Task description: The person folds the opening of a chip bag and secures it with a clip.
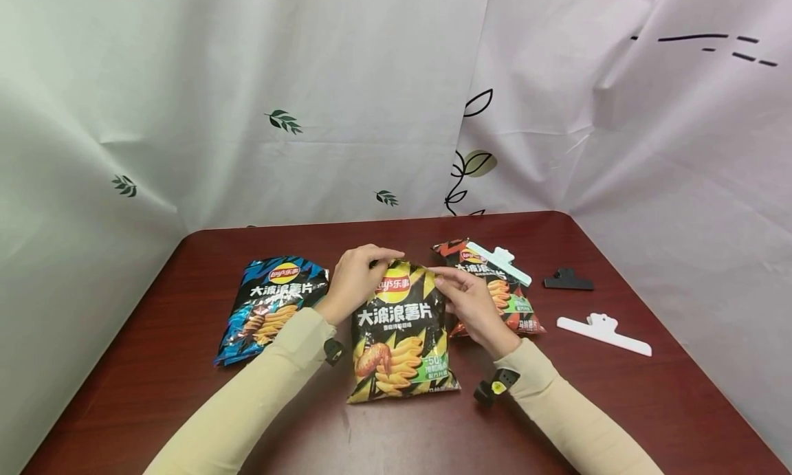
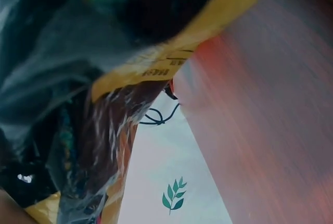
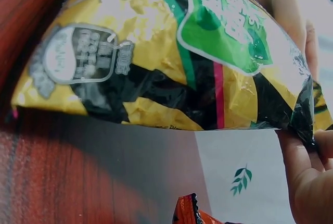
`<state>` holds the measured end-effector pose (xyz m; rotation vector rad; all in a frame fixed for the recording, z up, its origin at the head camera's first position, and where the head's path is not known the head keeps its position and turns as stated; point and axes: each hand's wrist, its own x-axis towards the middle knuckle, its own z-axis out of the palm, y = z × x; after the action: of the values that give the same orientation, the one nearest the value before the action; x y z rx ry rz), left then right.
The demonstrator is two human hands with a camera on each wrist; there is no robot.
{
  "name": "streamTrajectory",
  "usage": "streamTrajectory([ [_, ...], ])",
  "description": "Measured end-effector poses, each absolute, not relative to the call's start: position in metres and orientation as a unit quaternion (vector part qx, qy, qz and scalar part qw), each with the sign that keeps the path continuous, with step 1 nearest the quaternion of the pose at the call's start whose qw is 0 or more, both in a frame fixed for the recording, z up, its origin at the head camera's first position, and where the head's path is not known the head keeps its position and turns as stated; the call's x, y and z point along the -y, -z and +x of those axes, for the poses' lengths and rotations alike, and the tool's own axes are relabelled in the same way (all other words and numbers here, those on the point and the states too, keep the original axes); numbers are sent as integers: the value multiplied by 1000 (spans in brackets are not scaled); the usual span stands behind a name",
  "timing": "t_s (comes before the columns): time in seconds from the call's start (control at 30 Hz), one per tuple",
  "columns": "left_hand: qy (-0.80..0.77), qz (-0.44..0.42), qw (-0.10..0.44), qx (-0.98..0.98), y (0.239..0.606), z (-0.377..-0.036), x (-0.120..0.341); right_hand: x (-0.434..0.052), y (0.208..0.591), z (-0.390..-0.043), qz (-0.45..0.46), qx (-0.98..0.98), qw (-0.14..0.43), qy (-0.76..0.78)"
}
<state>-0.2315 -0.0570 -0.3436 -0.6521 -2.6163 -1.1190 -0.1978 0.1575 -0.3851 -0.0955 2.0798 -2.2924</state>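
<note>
Both hands pinch the top edge of the yellow-and-black crisp bag (image 1: 401,330) lying on the counter (image 1: 185,365): left hand (image 1: 355,279) at its left corner, right hand (image 1: 473,306) at its right; judging by this, the red bag (image 1: 495,289) just beyond the right grip is already clipped; this one is not; white clip (image 1: 603,333) and black clip (image 1: 567,280) wait further right.

Both forearms, in pale cream sleeves with a small dark device strapped at each wrist, reach in from the near edge and converge toward the middle. The left hand (image 1: 354,280) is curled over, knuckles up, fingers and thumb pinched together at its far right side. The right hand (image 1: 471,305) lies just right of it, fingers bent and pointing left, fingertips (image 3: 307,146) pinching.
</note>
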Motion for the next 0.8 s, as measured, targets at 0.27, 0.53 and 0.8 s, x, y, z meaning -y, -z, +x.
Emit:
streamTrajectory([
  [0.27, 412, -225, 103, 877, 344, -230, 59, -157, 385, -197, -38, -658, 27, 752],
  [0.53, 418, -226, 96, 875, 344, -229, 58, -159, 386, -197, -43, -659, 27, 750],
  [0.8, 409, -233, 92, 878, 342, -228, 58, -160, 387, -195, -20, -679, 22, 733],
])
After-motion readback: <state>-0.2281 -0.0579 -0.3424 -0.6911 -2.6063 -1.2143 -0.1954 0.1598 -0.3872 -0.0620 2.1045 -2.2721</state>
